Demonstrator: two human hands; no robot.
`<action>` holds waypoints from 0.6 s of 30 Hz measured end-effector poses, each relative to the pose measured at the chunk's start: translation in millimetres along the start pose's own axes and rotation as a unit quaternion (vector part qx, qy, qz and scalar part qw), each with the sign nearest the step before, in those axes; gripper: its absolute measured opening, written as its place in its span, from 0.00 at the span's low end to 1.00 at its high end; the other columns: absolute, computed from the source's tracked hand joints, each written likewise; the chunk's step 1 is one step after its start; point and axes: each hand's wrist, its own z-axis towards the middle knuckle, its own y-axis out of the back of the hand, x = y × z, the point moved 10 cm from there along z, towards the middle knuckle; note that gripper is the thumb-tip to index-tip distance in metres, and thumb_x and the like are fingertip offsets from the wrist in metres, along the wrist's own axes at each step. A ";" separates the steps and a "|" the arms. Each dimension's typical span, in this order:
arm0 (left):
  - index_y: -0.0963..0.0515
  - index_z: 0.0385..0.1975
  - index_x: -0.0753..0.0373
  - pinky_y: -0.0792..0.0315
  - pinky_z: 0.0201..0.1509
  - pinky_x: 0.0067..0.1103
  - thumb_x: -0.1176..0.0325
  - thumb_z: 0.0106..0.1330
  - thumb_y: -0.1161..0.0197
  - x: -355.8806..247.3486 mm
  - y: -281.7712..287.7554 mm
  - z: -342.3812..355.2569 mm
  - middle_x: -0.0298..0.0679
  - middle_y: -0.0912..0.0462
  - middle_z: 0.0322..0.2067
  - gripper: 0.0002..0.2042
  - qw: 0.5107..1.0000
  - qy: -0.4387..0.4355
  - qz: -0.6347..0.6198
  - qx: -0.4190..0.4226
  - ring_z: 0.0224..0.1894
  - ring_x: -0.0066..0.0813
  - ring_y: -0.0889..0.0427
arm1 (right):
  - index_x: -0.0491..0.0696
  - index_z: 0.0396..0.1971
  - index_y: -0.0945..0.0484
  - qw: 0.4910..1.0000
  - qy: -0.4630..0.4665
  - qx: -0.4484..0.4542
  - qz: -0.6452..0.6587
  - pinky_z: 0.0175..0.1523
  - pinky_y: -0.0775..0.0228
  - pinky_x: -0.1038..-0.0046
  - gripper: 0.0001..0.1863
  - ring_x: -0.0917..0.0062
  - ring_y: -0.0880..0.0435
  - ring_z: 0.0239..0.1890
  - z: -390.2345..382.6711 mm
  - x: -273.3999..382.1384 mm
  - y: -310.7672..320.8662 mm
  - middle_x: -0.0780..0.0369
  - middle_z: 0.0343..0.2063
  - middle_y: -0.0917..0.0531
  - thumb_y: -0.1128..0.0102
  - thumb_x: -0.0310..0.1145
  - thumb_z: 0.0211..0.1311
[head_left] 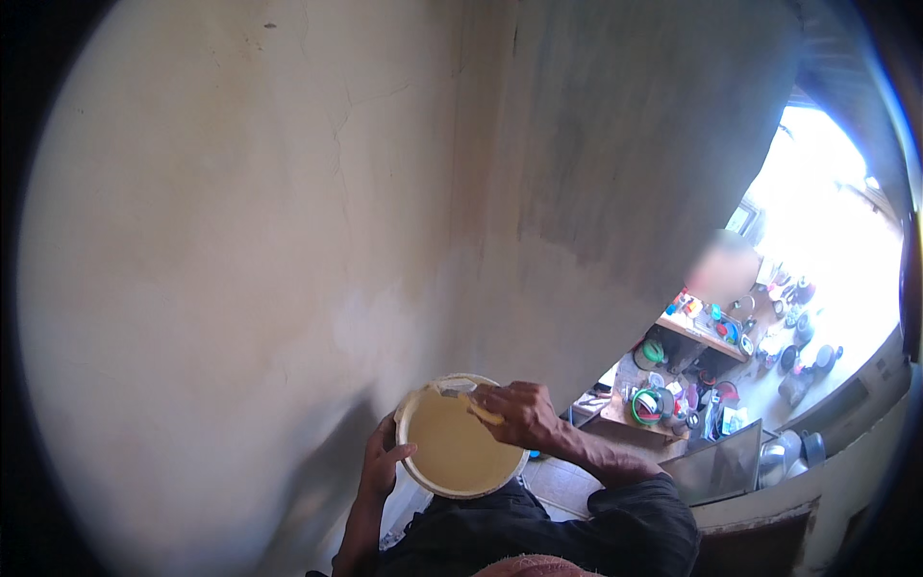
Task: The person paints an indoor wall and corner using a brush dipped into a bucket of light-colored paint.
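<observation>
A round white bucket [452, 492] is held in front of my body, close to the wall. Thick cream-yellow paint [460, 447] lies inside it. My left hand [382, 457] grips the bucket's left side, with the thumb over the rim. In my right hand [522, 413] is a paintbrush [488, 415] with a yellowish handle, the fingers closed around it. The brush's head is at the bucket's far rim, and its bristles are hard to make out. Paint is smeared along that rim.
A cracked, patchy cream wall [212, 240] fills the left, meeting a greyer wall [615, 163] at a corner. Down at the right stand cluttered tables [707, 337], a green-lidded container [650, 353] and a dark panel [716, 466]. A blurred person [723, 267] is beyond. Pale floor tiles [562, 486] show below.
</observation>
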 end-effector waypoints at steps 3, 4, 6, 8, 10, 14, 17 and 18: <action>0.34 0.66 0.71 0.39 0.71 0.30 0.75 0.52 0.37 4.7 1.1 -0.3 0.46 0.24 0.60 0.36 1.000 -0.002 0.007 0.008 0.64 0.37 0.28 | 0.46 0.41 0.15 1.000 0.003 -0.024 -0.016 0.36 0.19 0.70 0.17 0.69 0.10 0.33 -9.4 6.1 19.3 0.58 0.41 0.11 0.27 0.30 0.47; 0.34 0.66 0.71 0.40 0.71 0.30 0.75 0.53 0.37 4.4 2.0 -2.5 0.46 0.24 0.60 0.35 1.000 0.001 -0.004 0.004 0.64 0.37 0.28 | 0.45 0.41 0.16 0.999 0.002 -0.030 -0.011 0.37 0.18 0.69 0.18 0.67 0.10 0.34 -9.5 7.7 25.3 0.57 0.41 0.12 0.28 0.30 0.47; 0.35 0.66 0.71 0.41 0.72 0.30 0.76 0.55 0.37 5.4 1.0 -5.0 0.46 0.25 0.60 0.34 1.000 0.007 -0.027 -0.002 0.64 0.37 0.28 | 0.44 0.37 0.14 0.995 -0.064 -0.067 0.024 0.35 0.17 0.70 0.13 0.67 0.10 0.32 -7.9 -3.6 38.8 0.56 0.35 0.11 0.27 0.31 0.51; 0.36 0.67 0.71 0.41 0.72 0.30 0.75 0.57 0.36 6.6 4.0 -4.8 0.46 0.25 0.60 0.33 1.000 0.000 -0.025 0.007 0.65 0.36 0.29 | 0.45 0.35 0.13 0.981 -0.160 -0.067 0.089 0.33 0.17 0.70 0.11 0.67 0.10 0.30 -10.5 -15.6 43.2 0.56 0.32 0.11 0.26 0.31 0.52; 0.36 0.67 0.72 0.42 0.72 0.29 0.75 0.58 0.36 9.8 6.5 -4.2 0.46 0.26 0.61 0.33 1.000 -0.005 -0.029 0.008 0.66 0.36 0.30 | 0.45 0.36 0.13 0.948 -0.259 0.043 0.179 0.32 0.18 0.72 0.11 0.69 0.10 0.27 -24.5 -24.0 14.5 0.56 0.31 0.11 0.26 0.31 0.52; 0.37 0.67 0.72 0.44 0.73 0.29 0.74 0.59 0.35 13.5 3.8 -1.0 0.46 0.28 0.63 0.34 0.999 -0.003 -0.045 0.013 0.68 0.36 0.32 | 0.44 0.37 0.13 0.877 -0.332 0.144 0.315 0.36 0.20 0.71 0.12 0.75 0.12 0.30 -37.4 -16.5 -18.6 0.57 0.29 0.11 0.27 0.31 0.52; 0.37 0.67 0.72 0.45 0.74 0.30 0.74 0.59 0.34 10.3 1.1 -0.5 0.46 0.29 0.64 0.34 0.998 -0.001 -0.050 0.023 0.68 0.36 0.33 | 0.43 0.36 0.13 0.836 -0.364 0.160 0.378 0.37 0.20 0.71 0.12 0.76 0.12 0.31 -47.5 -21.8 -37.8 0.58 0.29 0.11 0.26 0.32 0.53; 0.37 0.67 0.72 0.45 0.74 0.30 0.75 0.59 0.34 8.6 0.8 -0.7 0.46 0.29 0.64 0.34 0.998 -0.002 -0.051 0.025 0.69 0.36 0.33 | 0.42 0.35 0.14 0.833 -0.375 0.179 0.366 0.37 0.20 0.72 0.12 0.76 0.13 0.31 -46.9 -26.2 -38.3 0.58 0.29 0.11 0.25 0.32 0.53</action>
